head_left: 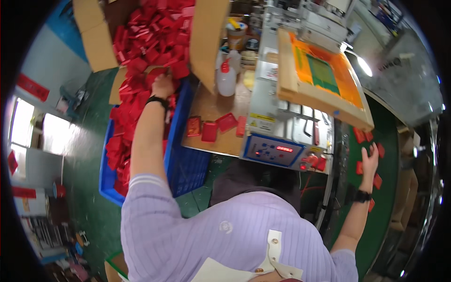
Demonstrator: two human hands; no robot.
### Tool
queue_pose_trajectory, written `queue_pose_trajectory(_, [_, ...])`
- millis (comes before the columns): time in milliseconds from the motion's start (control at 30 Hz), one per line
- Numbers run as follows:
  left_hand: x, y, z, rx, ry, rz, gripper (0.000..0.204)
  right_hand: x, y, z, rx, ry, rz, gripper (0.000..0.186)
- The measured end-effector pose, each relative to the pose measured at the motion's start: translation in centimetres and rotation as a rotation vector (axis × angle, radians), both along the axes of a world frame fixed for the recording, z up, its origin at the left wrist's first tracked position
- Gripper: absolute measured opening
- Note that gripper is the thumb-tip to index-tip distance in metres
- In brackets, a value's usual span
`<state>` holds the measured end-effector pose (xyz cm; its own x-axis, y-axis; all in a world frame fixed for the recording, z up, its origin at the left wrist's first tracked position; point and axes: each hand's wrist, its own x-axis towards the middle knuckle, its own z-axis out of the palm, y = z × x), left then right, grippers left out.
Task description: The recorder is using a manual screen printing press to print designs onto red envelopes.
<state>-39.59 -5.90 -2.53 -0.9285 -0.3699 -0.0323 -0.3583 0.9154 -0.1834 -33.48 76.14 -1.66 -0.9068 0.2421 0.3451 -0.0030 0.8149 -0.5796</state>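
My left hand (163,86) reaches into the heaped red plastic cases (136,101) at the left, its fingers curled on one flat red case (155,74); the fingertips are partly hidden. The heap fills a blue plastic crate (176,141) and continues into an open cardboard box (206,42) behind it. At the far right my right hand (370,162) hovers with fingers apart over a green conveyor belt (350,188), holding nothing. Several red cases (377,181) lie around it on the belt. A few more red cases (209,132) sit in a row on the wooden tabletop (213,148).
Between my arms stands a printing machine with a blue control panel (271,150) and a red knob (310,160). Its wooden-framed screen (324,96) with orange mesh juts out toward the belt. A white squeeze bottle (226,81) stands behind the row of cases. A lit lamp (364,66) shines beside the screen.
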Motion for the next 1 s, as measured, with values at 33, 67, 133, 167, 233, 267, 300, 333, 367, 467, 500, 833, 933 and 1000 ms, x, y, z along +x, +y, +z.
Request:
queue_pose_trajectory(33, [1.1, -0.6, -0.1, 0.007, 0.111, -0.03, 0.042, -0.4, -2.5, 1.6, -0.012, 0.004, 0.04, 0.055])
queue_pose_trajectory(67, [1.5, -0.9, -0.2, 0.047, 0.2, -0.07, 0.044, -0.6, -4.9, 3.1, -0.023, 0.009, 0.069, 0.055])
queue_pose_trajectory(133, [2.5, -0.4, 0.9, -0.005, 0.311, -0.117, 0.054, -1.2, -7.6, 4.9, -0.154, 0.006, 0.179, 0.054])
queue_pose_trajectory(167, [2.9, 0.4, 1.5, 0.009, 0.42, -0.152, 0.052, -2.0, -8.4, 5.3, -0.175, -0.015, 0.244, 0.054])
queue_pose_trajectory(233, [4.0, 1.9, 2.9, 0.039, 0.639, -0.259, 0.048, -3.3, -11.2, 7.0, -0.155, -0.059, 0.372, 0.055])
queue_pose_trajectory(267, [4.7, 2.4, 3.5, 0.053, 0.751, -0.324, 0.046, -4.0, -13.1, 8.3, -0.114, -0.081, 0.438, 0.055])
queue_pose_trajectory(300, [4.8, 3.1, 4.1, 0.055, 0.754, -0.338, 0.046, -4.9, -14.4, 8.8, -0.166, -0.121, 0.511, 0.056])
queue_pose_trajectory(333, [4.9, 4.0, 4.6, 0.201, 0.789, -0.359, 0.041, -5.9, -15.6, 9.2, -0.22, -0.16, 0.587, 0.057])
queue_pose_trajectory(367, [4.8, 5.2, 5.4, 0.349, 0.819, -0.382, 0.036, -7.1, -16.7, 9.3, -0.132, -0.113, 0.633, 0.058])
queue_pose_trajectory(467, [4.7, 12.3, 8.7, 1.067, 0.708, -0.33, 0.028, -9.8, -20.0, 10.7, 0.053, -0.149, 0.77, 0.063])
queue_pose_trajectory(500, [4.1, 12.8, 8.3, 1.238, 0.712, -0.362, 0.024, -10.1, -21.9, 11.8, 0.088, -0.149, 0.847, 0.065])
queue_pose_trajectory(833, [3.8, 23.5, 12.0, 1.749, 0.415, -0.331, 0.034, -6.2, -21.1, 12.5, -0.217, -0.063, 0.727, 0.079])
queue_pose_trajectory(933, [2.1, 24.5, 11.8, 1.761, 0.371, -0.42, 0.032, -2.5, -14.8, 7.8, -0.191, 0.223, 0.637, 0.086])
queue_pose_trajectory(1000, [2.0, 24.7, 12.0, 1.664, 0.427, -0.441, 0.031, 1.7, -12.4, 5.5, -0.367, 0.134, 0.466, 0.082])
